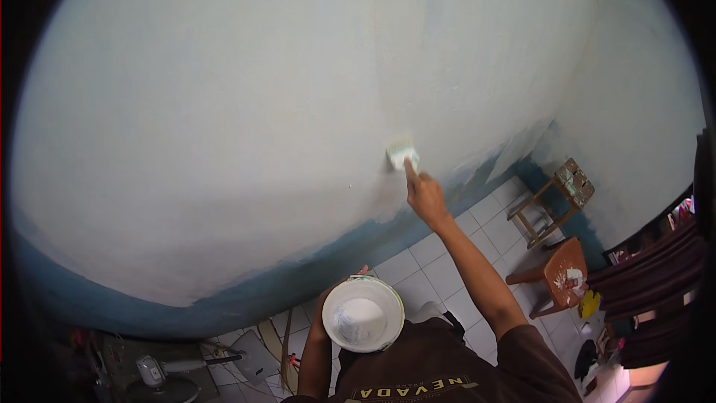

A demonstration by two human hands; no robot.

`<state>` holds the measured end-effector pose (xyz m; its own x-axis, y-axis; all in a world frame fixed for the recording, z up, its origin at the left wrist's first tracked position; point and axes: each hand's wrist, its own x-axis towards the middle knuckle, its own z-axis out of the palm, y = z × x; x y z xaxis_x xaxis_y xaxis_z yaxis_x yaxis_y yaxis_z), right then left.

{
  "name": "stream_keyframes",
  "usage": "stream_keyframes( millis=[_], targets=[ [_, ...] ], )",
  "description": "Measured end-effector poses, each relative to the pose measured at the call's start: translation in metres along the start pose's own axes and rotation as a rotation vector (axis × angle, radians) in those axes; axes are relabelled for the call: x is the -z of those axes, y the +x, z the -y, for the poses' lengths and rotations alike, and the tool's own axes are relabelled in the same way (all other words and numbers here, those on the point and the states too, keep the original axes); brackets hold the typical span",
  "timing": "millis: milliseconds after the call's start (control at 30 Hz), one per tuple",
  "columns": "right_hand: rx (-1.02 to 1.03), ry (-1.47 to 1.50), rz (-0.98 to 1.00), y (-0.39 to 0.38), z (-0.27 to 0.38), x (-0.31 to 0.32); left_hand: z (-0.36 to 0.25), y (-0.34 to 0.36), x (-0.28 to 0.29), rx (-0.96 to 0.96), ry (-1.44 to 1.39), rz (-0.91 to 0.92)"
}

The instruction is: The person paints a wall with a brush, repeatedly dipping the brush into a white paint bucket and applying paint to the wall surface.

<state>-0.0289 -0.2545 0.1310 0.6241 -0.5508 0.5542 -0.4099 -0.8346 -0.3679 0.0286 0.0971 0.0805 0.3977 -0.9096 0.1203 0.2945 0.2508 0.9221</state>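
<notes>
My right hand (424, 194) is closed on a paintbrush (403, 155) with pale paint on it, its bristles against the off-white wall (224, 89). My left hand (325, 292) holds a small white bucket (373, 310) near my body, with white paint inside. Much of that hand is hidden behind the bucket; some fingertips show past its rim. Below the pale paint, a blue band (328, 246) runs along the foot of the wall, with uneven edges.
A wooden stool (574, 183) stands by the right corner. Nearer are a paint-spattered orange plastic chair (559, 269) with objects on it and dark curtains (649, 269). At lower left a grey appliance (153, 372) and some long strips (272, 343) lie near the tiled floor (440, 269).
</notes>
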Motion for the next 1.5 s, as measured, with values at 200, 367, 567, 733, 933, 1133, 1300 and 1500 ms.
stream_keyframes(
  millis=[200, 367, 567, 733, 933, 1133, 1300, 1500],
  targets=[
    [0.092, 0.127, 0.16, -0.007, 0.027, 0.023, 0.007, -0.007, -0.01, -0.03, -0.08, -0.018],
    [0.376, 0.22, -0.368, 0.129, 0.121, 0.159, 0.015, -0.002, -0.032, 0.047, -0.149, -0.058],
    [0.407, 0.128, -0.465, 0.237, 0.12, 0.231, 0.072, 0.028, -0.068, 0.312, -0.421, -0.17],
    [0.331, 0.243, -0.279, 0.159, 0.072, 0.135, 0.087, 0.046, -0.084, 0.844, -0.731, -0.215],
    [0.206, 0.263, -0.007, 0.031, -0.005, 0.025, 0.093, 0.045, -0.129, 0.855, -0.638, -0.434],
    [0.152, 0.348, 0.418, -0.031, -0.082, 0.011, 0.114, 0.045, -0.127, 0.801, -0.623, -0.318],
    [0.102, 0.743, 0.715, -0.053, -0.095, 0.125, 0.127, 0.038, -0.133, 0.874, -0.503, -0.358],
    [0.267, 0.9, 1.185, -0.11, -0.13, 0.219, 0.122, 0.047, -0.157, 0.936, -0.497, -0.262]
  ],
)
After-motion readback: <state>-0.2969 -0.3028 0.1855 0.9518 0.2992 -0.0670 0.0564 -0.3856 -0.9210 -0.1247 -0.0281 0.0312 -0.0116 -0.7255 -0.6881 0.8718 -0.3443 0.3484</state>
